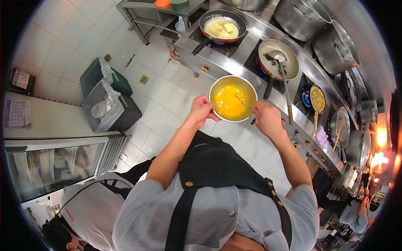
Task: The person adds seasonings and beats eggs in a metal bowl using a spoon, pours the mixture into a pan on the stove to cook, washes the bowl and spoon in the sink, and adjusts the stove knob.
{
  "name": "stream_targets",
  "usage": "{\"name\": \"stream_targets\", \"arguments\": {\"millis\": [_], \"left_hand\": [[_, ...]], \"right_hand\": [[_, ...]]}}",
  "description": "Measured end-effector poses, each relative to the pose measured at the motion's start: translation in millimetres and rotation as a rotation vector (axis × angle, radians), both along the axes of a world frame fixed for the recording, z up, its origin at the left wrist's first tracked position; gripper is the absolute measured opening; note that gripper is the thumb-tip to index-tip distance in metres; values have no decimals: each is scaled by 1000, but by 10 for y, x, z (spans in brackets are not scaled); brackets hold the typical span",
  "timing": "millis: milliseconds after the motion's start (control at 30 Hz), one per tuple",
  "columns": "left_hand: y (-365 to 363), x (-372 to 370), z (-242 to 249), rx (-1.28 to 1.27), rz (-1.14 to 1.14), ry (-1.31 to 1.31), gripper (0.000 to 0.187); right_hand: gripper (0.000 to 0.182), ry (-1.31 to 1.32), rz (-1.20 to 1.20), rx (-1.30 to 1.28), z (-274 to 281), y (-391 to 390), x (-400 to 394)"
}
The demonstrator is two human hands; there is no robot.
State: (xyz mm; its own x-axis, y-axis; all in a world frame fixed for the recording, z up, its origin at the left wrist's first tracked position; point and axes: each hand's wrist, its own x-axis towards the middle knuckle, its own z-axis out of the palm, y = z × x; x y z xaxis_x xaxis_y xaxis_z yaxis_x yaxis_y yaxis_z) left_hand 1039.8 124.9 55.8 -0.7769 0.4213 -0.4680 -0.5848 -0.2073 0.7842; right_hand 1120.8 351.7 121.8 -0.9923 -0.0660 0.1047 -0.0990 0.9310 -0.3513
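A metal bowl [212,88] of beaten egg [229,102], bright yellow with some froth, is held in front of my apron. My left hand [202,111] grips the bowl's left rim, thumb at the edge and fingers curled below. At the opposite rim, my right hand [268,118] is closed around a thin metal utensil [247,105] that dips into the egg; its exact kind is hard to make out. Just beyond the right hand, a pan [289,50] on the stove holds a ladle [277,55] and dark bits.
Another pan [221,27] with pale melting fat sits farther back on the range. To the right are a small pan of food [317,99], a lit burner [306,98] and large pots [299,19]. Bins [125,111] stand left. Co-workers [94,209] are nearby; flames [379,159] rise far right.
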Motion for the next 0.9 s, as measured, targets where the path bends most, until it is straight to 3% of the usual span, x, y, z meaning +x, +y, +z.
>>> {"name": "stream_targets", "arguments": {"millis": [133,300,400,633,900], "left_hand": [[-73,-190,13,13,-10,13,8],[-203,-615,72,55,-32,50,9],[-303,-937,54,76,-52,73,10],[-612,-1619,88,112,-143,113,10],[-908,-2088,85,71,-182,126,8]], "right_hand": [[7,171,5,-47,121,-69,-290],[8,283,139,-67,-106,-28,-794],[8,153,160,-70,-4,-226,-904],[7,302,-25,-3,182,-465,-1489],[10,-241,-361,-526,-185,-880,-1739]]}}
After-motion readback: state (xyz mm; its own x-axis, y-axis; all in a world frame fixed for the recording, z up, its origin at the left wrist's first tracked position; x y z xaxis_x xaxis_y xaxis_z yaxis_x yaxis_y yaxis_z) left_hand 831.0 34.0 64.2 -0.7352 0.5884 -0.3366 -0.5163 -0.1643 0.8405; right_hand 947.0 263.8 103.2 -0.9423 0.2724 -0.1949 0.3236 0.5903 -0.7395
